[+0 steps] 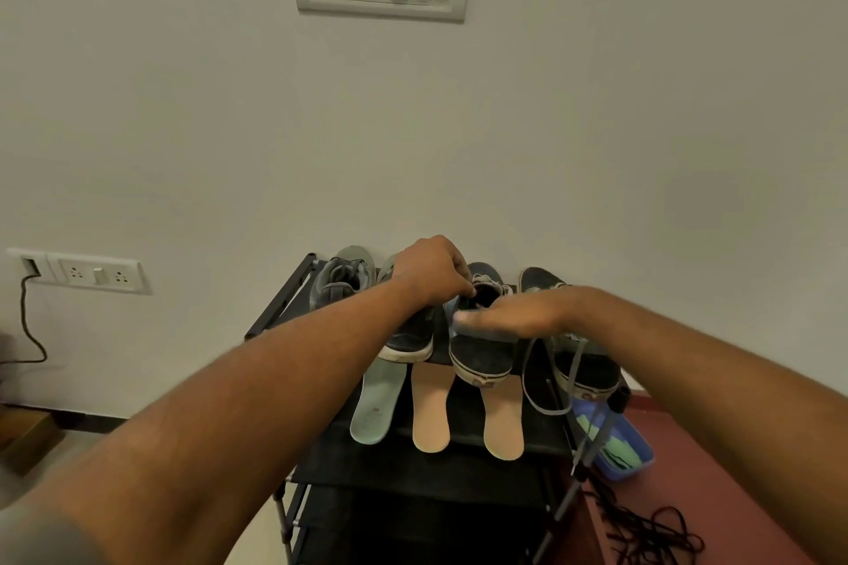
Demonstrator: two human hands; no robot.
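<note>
Dark navy sneaker [482, 360] with white sole, mint-green insole [376, 404], beige insoles [431, 413], black rack [413, 470], blue tub [640, 456].

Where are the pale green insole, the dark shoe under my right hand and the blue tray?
pale green insole [375, 404]: head view, middle of its flat face.
dark shoe [482, 360]: head view, on its heel fabric.
blue tray [631, 469]: head view, on its near wall.
</note>
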